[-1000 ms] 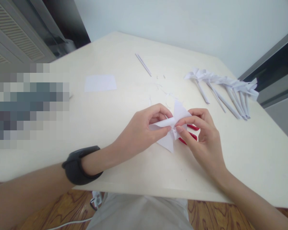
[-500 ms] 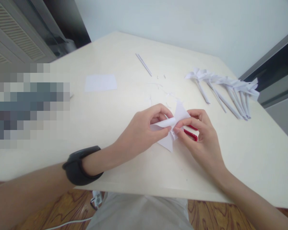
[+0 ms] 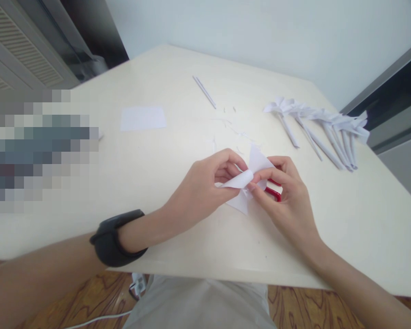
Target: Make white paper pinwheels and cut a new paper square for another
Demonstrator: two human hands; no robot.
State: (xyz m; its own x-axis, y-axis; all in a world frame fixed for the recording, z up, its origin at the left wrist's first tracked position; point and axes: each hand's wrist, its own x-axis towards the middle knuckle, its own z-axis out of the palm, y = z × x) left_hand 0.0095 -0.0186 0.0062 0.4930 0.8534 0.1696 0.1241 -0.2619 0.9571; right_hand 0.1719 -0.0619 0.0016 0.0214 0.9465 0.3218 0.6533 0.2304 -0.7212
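Note:
Both hands are closed on a white paper pinwheel [image 3: 258,160], its blades spreading up and down from the middle. My left hand [image 3: 208,180] pinches a blade that curls over toward the centre. At the centre, the thumb and index finger of my right hand [image 3: 284,189] press the paper together. What lies under those fingertips is hidden. Red loop handles [image 3: 274,194], seemingly of scissors, show behind my right hand; the rest of them is covered.
Several paper pinwheels on rolled paper sticks [image 3: 329,121] lie in a row at the right. Two thin paper sticks [image 3: 204,92] lie further back, near paper scraps [image 3: 241,134]. A white paper sheet [image 3: 143,119] rests on the white table [image 3: 178,68] at left.
The curled blade in my left hand has been brought further over the centre, nearer my right fingertips. My right hand has hardly moved.

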